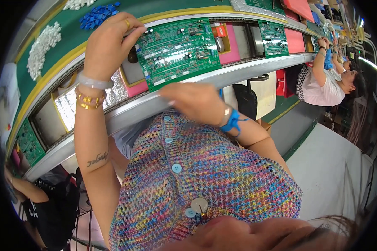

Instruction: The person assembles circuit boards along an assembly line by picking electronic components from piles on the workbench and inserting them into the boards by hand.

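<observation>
A green circuit board [178, 52], crowded with small parts, lies on the rails of the line in front of me. At its far left corner, my left hand [109, 44] has thumb and forefinger pinched together at the board's edge. Whatever lies between those fingertips is too small to name. My right hand [192, 102] is over the near metal rail [238, 71], by the board's near edge. Motion smears its fingers, and I cannot make out anything in them.
Blue connectors [97, 16] and white connectors [44, 46] are heaped on the green bench beyond the line. Another circuit board [274, 38] sits further right on the rails, and one more board [29, 142] at the left. A co-worker [324, 81] works at the right, another person [50, 205] at lower left.
</observation>
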Action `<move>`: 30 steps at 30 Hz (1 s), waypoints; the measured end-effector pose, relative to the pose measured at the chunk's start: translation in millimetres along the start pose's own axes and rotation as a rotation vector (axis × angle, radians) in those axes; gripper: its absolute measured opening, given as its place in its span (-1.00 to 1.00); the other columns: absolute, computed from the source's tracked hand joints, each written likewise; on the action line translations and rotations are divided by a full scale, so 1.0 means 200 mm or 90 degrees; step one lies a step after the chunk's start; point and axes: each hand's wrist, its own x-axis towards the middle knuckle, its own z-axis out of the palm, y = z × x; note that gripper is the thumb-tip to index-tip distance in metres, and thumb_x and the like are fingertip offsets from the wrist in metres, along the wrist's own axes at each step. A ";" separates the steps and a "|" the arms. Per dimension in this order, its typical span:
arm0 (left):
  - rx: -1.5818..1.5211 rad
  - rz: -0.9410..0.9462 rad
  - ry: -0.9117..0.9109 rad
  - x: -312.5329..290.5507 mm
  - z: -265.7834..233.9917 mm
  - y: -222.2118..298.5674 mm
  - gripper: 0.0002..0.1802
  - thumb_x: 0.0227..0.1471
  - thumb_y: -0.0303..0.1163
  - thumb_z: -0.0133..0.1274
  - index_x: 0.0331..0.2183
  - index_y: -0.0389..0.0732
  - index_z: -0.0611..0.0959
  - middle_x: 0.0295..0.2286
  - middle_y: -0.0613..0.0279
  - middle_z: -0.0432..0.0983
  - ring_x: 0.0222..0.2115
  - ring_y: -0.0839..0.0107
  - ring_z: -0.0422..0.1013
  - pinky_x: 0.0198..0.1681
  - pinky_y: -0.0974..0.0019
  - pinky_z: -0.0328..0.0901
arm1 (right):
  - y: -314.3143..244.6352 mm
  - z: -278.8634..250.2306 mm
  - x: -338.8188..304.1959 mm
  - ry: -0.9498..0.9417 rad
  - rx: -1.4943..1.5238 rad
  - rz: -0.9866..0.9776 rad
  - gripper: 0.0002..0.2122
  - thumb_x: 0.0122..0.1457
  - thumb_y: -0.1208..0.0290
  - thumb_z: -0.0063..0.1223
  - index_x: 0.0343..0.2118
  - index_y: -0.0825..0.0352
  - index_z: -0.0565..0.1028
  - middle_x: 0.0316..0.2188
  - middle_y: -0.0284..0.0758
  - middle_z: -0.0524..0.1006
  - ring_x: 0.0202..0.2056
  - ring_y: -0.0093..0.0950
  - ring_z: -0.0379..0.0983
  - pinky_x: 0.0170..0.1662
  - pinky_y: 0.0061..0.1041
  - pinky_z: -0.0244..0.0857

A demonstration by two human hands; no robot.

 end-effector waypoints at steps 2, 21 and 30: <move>-0.040 -0.054 0.008 0.01 0.02 -0.03 -0.83 -0.05 -0.33 0.09 -0.43 -0.24 0.62 -0.45 0.22 0.48 -0.44 0.20 0.42 -0.37 0.28 0.30 | -0.03 0.13 0.02 -0.050 -0.054 0.022 -0.73 0.00 0.41 0.09 -0.19 0.27 0.44 -0.26 -0.31 0.52 -0.36 -0.37 0.49 -0.34 -0.46 0.39; 0.246 -0.235 0.155 -0.50 0.00 -0.39 -0.65 -0.10 -0.17 0.11 -0.33 -0.24 0.61 -0.33 0.02 0.47 -0.21 0.10 0.36 -0.15 0.14 0.29 | 0.78 -0.23 0.15 0.057 -0.236 0.291 -0.74 0.18 0.21 -0.09 -0.13 0.19 0.47 -0.26 -0.19 0.53 -0.25 -0.17 0.47 -0.21 -0.34 0.33; 0.291 -0.204 0.247 -0.47 0.15 -0.40 -0.61 -0.13 -0.12 0.09 -0.28 -0.18 0.61 -0.22 0.12 0.45 -0.15 0.16 0.35 -0.13 0.18 0.31 | 1.08 -0.34 -0.02 0.080 -0.280 0.231 -0.74 0.20 0.19 -0.11 -0.13 0.16 0.46 -0.26 -0.22 0.53 -0.25 -0.21 0.47 -0.23 -0.37 0.32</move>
